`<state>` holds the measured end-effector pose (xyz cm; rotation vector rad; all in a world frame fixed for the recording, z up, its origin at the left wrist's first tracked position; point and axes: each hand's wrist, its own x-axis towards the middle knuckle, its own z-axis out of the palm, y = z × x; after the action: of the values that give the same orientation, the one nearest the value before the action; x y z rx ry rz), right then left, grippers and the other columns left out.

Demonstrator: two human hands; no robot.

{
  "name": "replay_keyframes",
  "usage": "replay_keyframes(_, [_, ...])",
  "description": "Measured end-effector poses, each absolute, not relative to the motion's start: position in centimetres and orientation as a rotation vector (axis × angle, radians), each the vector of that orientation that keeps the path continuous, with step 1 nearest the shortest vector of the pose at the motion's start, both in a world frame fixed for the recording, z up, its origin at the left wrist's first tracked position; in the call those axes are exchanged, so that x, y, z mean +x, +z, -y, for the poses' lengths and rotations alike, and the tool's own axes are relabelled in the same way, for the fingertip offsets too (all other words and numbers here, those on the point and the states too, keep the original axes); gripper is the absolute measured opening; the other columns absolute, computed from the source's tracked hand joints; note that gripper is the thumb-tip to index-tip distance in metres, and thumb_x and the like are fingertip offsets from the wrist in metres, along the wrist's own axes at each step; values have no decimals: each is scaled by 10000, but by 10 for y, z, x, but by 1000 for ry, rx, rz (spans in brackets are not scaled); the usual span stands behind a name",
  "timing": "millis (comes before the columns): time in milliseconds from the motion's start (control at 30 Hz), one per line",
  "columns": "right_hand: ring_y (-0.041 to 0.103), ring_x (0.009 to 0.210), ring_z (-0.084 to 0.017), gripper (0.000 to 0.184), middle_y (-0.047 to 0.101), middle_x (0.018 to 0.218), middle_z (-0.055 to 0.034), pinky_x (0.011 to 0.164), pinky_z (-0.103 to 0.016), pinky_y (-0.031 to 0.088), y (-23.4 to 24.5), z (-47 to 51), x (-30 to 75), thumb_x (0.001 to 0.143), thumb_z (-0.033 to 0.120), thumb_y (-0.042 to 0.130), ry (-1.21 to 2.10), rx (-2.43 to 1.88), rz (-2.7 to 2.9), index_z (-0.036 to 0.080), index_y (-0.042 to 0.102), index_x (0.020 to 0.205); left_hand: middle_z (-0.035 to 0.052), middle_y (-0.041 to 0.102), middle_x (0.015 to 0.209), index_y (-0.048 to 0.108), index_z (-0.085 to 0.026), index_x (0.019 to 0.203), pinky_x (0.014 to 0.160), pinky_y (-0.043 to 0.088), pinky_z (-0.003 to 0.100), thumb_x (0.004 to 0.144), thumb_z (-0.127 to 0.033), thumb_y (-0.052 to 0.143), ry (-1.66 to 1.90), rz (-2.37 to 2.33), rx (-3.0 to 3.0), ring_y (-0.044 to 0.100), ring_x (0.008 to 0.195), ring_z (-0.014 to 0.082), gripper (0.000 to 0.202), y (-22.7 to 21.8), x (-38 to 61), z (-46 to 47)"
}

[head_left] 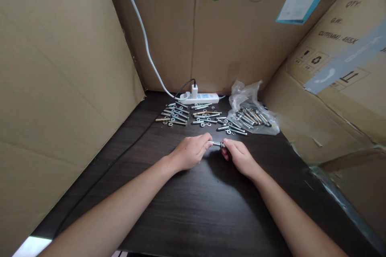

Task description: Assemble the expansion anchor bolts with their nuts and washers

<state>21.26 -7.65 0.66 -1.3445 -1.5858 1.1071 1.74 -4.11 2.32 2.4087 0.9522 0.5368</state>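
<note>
Head view: both hands closed on one zinc-look anchor bolt. Left hand pinches one end, right hand has the other, fingertips at a dark ring or nut; fingers hide the details. Bare shank shows between them, bolt roughly level, held just above the dark wood-grain tabletop.

Risks, my read:
- Slip: smooth round metal, fingertip pinch only. If one hand lets go early, the loose end could tip and shed small hardware.
- Mix-up: loose bolts and washers sit just beyond the grip, in a left cluster, a middle cluster and a right cluster. A dropped ring could roll in and look like the rest.
- Spill: clear plastic bag of anchors, beyond and right, touches or nearly touches the right cluster; a snag could drag both.
- Snag: black cable runs left of the grip to the power strip beyond; left forearm could catch it.
</note>
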Motion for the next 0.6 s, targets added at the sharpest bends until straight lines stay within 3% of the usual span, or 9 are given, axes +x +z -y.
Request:
replay_keyframes(167, [437, 497, -125, 522, 464, 506, 12, 543, -265, 353, 5, 75, 214, 924, 541, 287, 1105, -1382, 1610, 182, 477, 595, -7, 604, 842, 472, -221, 981, 660, 391, 244, 971, -333, 281, 531, -946, 2410, 565, 746, 148, 222, 23, 18, 41])
replay_keyframes(367, [469, 543, -124, 356, 503, 619, 16, 547, -252, 380, 7, 76, 215, 901, 487, 406, 1019, -1317, 1696, 196, 479, 708, 0, 605, 836, 474, -218, 978, 660, 396, 258, 967, -315, 287, 531, -950, 2414, 566, 744, 158, 211, 22, 18, 41])
replay_keyframes(600, [408, 479, -121, 519, 430, 492, 16, 504, -261, 346, 4, 77, 210, 904, 580, 312, 1068, -1408, 1600, 197, 423, 571, -2, 600, 821, 474, -223, 996, 661, 397, 260, 966, -333, 280, 514, -962, 2409, 566, 739, 160, 225, 23, 18, 41])
